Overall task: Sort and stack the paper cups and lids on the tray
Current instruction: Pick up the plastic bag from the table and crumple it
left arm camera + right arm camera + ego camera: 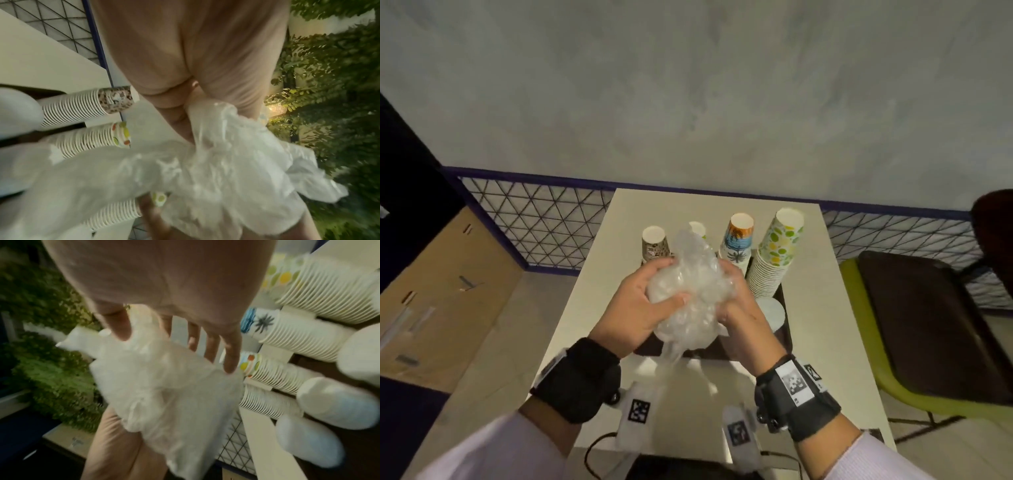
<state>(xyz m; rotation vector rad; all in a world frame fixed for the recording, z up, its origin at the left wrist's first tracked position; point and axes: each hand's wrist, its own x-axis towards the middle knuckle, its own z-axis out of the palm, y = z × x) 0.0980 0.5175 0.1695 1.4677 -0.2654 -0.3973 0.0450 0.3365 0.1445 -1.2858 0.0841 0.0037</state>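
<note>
Both hands hold a crumpled clear plastic bag [685, 291] in the air above the dark tray [781, 294]. My left hand [650, 291] grips its left side and my right hand [732, 291] grips its right side. On the tray stand upside-down cup stacks: a leopard-print stack [654, 243], a palm-tree stack [738, 240] and a tall lime-dotted stack [779, 253]. A fourth stack [697, 228] shows only its top behind the bag. A white lid stack [770, 310] sits beside my right hand. In the right wrist view the bag [164, 386] lies under my fingers [211, 345].
The white table [832, 308] carries two tagged white devices [638, 411] near its front edge. A green chair with a brown cushion [928, 325] stands to the right. A cardboard box [441, 291] lies on the floor to the left, and a wire mesh fence [534, 222] runs behind.
</note>
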